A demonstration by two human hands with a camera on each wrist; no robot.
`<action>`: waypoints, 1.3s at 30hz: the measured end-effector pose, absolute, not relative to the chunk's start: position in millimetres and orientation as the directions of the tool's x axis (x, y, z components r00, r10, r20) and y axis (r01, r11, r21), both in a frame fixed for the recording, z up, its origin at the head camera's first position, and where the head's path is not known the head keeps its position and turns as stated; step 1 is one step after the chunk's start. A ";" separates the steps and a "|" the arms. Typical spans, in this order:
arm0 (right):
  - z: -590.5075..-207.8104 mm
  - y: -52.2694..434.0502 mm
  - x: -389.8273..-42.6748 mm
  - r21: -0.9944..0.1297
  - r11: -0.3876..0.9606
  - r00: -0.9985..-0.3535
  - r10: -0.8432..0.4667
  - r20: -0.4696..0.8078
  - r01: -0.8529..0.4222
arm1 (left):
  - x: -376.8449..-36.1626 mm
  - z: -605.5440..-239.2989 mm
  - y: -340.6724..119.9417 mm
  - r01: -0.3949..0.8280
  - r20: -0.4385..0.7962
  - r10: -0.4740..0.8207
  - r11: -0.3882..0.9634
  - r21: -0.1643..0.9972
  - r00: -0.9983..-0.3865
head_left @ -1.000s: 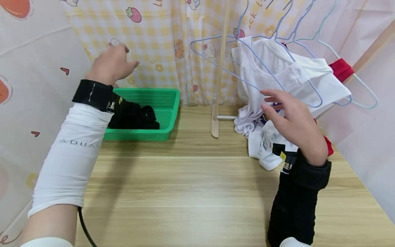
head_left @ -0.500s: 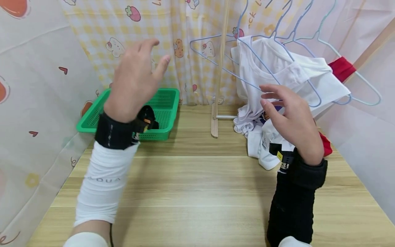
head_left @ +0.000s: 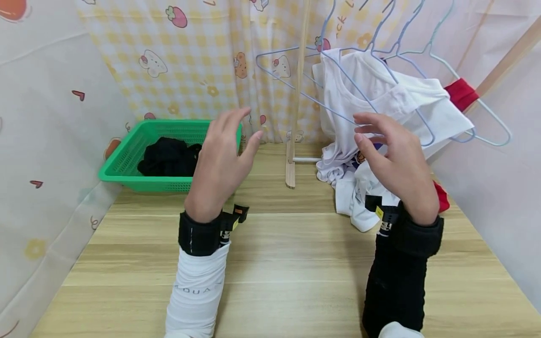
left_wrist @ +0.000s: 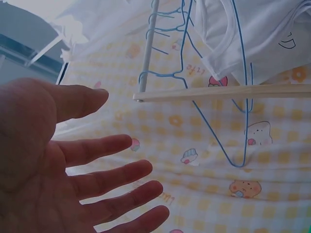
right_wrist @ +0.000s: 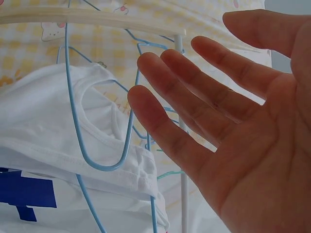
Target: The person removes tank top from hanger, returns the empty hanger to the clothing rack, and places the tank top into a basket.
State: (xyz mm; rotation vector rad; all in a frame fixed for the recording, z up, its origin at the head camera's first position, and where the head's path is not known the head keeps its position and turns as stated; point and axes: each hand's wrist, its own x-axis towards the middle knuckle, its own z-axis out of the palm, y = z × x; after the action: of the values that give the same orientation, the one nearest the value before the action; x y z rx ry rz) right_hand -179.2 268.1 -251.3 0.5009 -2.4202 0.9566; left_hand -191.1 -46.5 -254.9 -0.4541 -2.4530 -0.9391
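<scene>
My left hand (head_left: 220,164) hovers over the table just right of the green basket (head_left: 127,180), fingers spread and holding nothing. In the left wrist view its palm and relaxed fingers (left_wrist: 112,150) show bare. A bundle of black cloth (head_left: 169,157) lies in the basket, partly behind the hand. My right hand (head_left: 397,164) is raised before the hanging clothes with loosely bent fingers and nothing in them. Behind it hangs a white sleeveless top (head_left: 359,89) on a blue wire hanger (head_left: 279,80). The right wrist view shows the empty palm (right_wrist: 262,160) beside that top.
A wooden rack post (head_left: 297,94) stands at the back of the table (head_left: 270,263). More hangers, one light green (head_left: 498,122), carry clothes, including a piece with a red part (head_left: 462,94). White cloth (head_left: 359,206) hangs down to the tabletop at right. A patterned curtain (head_left: 190,61) closes the back.
My left hand has moved right and toward me, away from above the basket, uncovering the black cloth. The right hand has stayed nearly still.
</scene>
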 end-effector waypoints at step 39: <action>-267.1 295.2 -242.3 -0.667 0.723 -0.597 0.458 0.658 -0.180 | -184.1 -261.3 -56.4 0.469 0.477 0.218 0.725 0.505 -0.851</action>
State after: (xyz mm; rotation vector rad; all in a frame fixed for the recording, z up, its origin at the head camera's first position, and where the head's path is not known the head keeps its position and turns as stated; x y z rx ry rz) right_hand -242.3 295.2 -267.1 -0.2114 -2.0286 0.9001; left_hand -184.1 -56.4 -261.3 -0.5292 -2.5417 -0.8943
